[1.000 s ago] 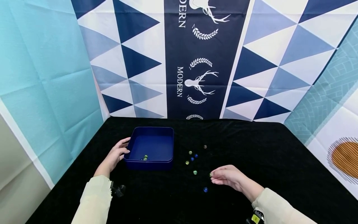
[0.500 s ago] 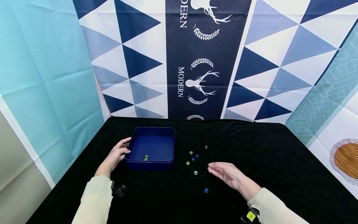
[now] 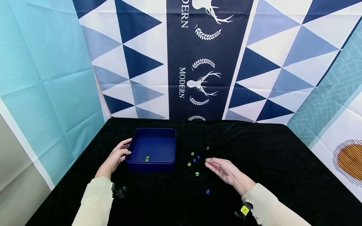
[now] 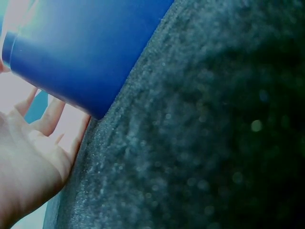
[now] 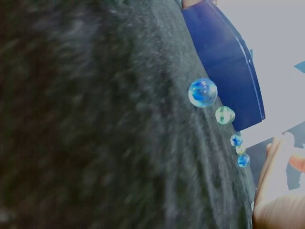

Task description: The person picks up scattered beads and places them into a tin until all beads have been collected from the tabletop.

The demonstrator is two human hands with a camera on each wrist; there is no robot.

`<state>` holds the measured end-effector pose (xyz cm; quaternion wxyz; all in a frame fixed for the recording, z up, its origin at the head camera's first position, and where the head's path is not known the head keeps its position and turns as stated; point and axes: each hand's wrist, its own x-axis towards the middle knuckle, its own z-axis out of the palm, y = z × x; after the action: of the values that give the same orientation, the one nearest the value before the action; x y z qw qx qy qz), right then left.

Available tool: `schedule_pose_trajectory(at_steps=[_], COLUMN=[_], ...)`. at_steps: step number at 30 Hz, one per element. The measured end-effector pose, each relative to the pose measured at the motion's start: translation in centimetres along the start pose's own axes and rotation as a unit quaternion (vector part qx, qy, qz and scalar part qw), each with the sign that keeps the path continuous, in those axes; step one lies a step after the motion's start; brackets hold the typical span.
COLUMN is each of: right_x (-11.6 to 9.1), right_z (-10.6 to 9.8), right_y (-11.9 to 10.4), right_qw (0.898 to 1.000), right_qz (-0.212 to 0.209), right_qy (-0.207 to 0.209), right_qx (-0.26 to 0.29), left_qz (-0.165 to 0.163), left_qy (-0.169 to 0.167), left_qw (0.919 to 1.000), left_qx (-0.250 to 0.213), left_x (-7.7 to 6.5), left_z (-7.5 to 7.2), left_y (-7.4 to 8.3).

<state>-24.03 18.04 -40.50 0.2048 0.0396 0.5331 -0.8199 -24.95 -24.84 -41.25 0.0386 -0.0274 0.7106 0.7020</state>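
My left hand (image 3: 114, 158) holds the left wall of a dark blue open-topped box (image 3: 164, 166), its thumb at the rim. In the left wrist view its fingers lie along the outside of the wall. A few marbles (image 3: 147, 158), some yellow-green, lie in the box near its front wall. My right hand (image 3: 223, 169) pinches a yellowish-green marble (image 3: 206, 160) between thumb and fingertips, above the cloth. Left of it lie loose marbles: yellow-green (image 3: 189, 164), blue (image 3: 194, 160) and green (image 3: 197, 174). The right wrist view hides the held marble.
Another blue marble (image 3: 207, 191) lies nearer the front, and a brownish one (image 3: 207, 147) farther back. Black cloth (image 3: 271, 157) covers the table. Patterned hangings (image 3: 198, 62) stand behind it and along both sides.
My right hand has moved left and away from me with the marble, toward the loose marbles. My left hand and the box have stayed in place.
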Motion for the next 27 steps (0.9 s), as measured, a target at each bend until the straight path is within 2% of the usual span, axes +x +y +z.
schedule_pose_trajectory(at_steps=[9,27], right_x=[0.7,2.5], right_z=[1.4,5.2], right_y=[0.2,0.4], right_qw=[1.000,0.998], right_qz=[-0.011,-0.060], right_qy=[0.005,0.027], right_qx=[0.011,0.011], left_qz=[0.005,-0.001], left_qy=[-0.006,-0.006], left_qw=[1.0000,1.0000], left_qx=[0.001,0.004], left_x=[-0.1,-0.3], left_z=[0.1,0.2], left_y=[0.0,0.3])
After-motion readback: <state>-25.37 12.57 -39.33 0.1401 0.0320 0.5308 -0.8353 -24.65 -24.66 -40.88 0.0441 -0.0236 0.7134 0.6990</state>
